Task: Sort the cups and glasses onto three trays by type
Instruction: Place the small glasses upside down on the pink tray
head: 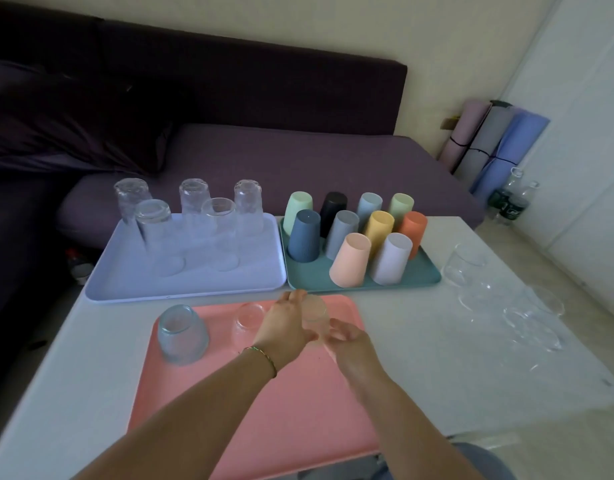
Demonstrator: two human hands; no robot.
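The pink tray [264,410] lies nearest me. On its far left stands an upturned bluish glass [182,336], with a small clear glass [248,320] beside it. A round clear glass [316,311] sits over the tray's far edge. My left hand [286,323] grips its left side and my right hand [350,344] holds its near side. The lilac tray [180,289] carries several tall clear glasses [218,233], upside down. Several coloured plastic cups [350,259] stand upturned on the teal tray [367,287].
Several loose clear glasses [527,320] stand on the white table [437,358] at the right, one [466,265] close to the teal tray. A purple sofa [298,161] runs behind the table. Rolled mats [499,143] and bottles [510,199] stand at the far right.
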